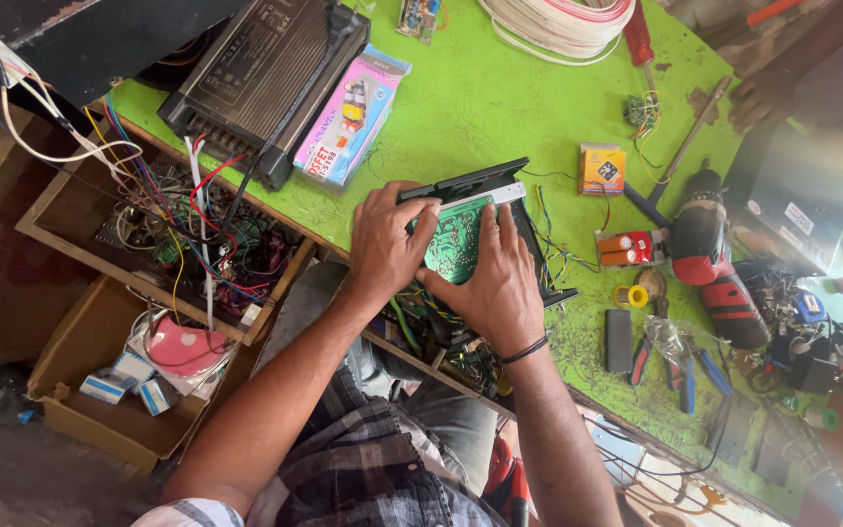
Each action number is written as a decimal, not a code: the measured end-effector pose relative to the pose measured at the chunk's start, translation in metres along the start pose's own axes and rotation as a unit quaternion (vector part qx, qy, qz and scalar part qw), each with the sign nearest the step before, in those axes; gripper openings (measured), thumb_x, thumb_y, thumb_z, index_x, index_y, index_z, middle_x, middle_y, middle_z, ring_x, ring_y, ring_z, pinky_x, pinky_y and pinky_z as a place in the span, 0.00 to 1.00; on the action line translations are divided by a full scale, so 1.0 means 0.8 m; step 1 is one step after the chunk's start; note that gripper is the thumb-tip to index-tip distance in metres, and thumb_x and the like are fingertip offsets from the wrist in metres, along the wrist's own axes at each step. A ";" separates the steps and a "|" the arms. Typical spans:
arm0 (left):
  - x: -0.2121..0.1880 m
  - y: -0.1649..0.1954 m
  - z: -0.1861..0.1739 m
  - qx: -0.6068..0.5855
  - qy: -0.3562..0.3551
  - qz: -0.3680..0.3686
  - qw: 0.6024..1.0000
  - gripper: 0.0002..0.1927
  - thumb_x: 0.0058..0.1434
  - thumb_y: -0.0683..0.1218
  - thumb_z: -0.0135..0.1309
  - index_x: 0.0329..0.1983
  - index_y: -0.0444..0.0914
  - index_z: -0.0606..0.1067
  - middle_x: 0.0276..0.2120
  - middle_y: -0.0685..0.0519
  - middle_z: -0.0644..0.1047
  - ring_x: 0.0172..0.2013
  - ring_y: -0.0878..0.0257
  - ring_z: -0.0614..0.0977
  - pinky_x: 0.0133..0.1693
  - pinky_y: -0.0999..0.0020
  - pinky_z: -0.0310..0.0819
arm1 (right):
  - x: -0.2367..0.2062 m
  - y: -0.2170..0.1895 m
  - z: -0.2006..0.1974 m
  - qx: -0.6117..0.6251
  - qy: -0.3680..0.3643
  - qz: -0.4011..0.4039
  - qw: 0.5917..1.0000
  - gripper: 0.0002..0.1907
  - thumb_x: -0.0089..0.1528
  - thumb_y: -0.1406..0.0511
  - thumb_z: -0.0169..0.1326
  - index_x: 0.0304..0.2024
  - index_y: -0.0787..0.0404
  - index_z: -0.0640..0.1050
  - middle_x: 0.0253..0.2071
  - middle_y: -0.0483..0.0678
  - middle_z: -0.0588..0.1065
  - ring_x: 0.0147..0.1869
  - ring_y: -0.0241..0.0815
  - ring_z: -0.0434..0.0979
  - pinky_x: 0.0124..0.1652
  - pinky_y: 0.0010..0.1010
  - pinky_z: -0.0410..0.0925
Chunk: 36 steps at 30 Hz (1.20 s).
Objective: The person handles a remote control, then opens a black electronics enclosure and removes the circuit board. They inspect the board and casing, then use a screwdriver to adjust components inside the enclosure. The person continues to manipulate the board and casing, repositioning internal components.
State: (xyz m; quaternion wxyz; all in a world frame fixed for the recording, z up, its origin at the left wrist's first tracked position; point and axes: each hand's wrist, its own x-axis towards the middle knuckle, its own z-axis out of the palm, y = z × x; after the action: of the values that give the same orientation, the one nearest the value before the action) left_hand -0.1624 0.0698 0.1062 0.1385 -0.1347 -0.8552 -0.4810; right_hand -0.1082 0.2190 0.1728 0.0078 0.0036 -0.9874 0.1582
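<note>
On a cluttered bright-green worktable [500,88], the left hand [387,244] and right hand [490,278] press spread fingers onto a green printed circuit board [459,234], seemingly seated in a black case.

Plaid short-sleeved shirt, grey trousers, dark band on right wrist [524,350].
</note>
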 end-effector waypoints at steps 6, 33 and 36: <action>0.005 -0.001 0.002 0.018 -0.002 -0.006 1.000 0.12 0.67 0.50 0.55 0.44 0.40 0.84 0.46 0.48 0.79 0.48 0.50 0.77 0.51 0.53 0.66 | -0.006 0.000 -0.002 0.004 0.015 -0.023 1.000 0.59 0.48 0.42 0.68 0.66 0.76 0.63 0.70 0.73 0.59 0.69 0.69 0.64 0.63 0.52 0.61; -0.033 -0.002 -0.058 -0.201 -0.188 0.036 0.961 0.32 0.47 0.50 0.71 0.53 0.33 0.75 0.63 0.41 0.71 0.64 0.43 0.71 0.63 0.50 0.66 | -0.071 0.021 -0.036 -0.015 -0.068 0.035 0.997 0.64 0.40 0.45 0.71 0.67 0.71 0.58 0.70 0.76 0.54 0.71 0.74 0.60 0.62 0.55 0.60; -0.033 0.000 -0.059 -0.201 -0.195 0.033 0.960 0.31 0.47 0.49 0.71 0.52 0.32 0.75 0.63 0.40 0.71 0.64 0.43 0.72 0.62 0.50 0.66 | -0.069 0.023 -0.037 -0.019 -0.077 0.018 0.997 0.64 0.39 0.45 0.71 0.67 0.71 0.58 0.70 0.76 0.54 0.71 0.74 0.60 0.62 0.56 0.60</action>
State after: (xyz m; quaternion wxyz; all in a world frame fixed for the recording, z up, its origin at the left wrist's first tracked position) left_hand -0.1327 0.0265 0.1201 -0.0446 -0.2791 -0.7464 -0.6025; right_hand -0.0524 0.2463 0.1941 -0.0713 -0.0024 -0.9877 0.1392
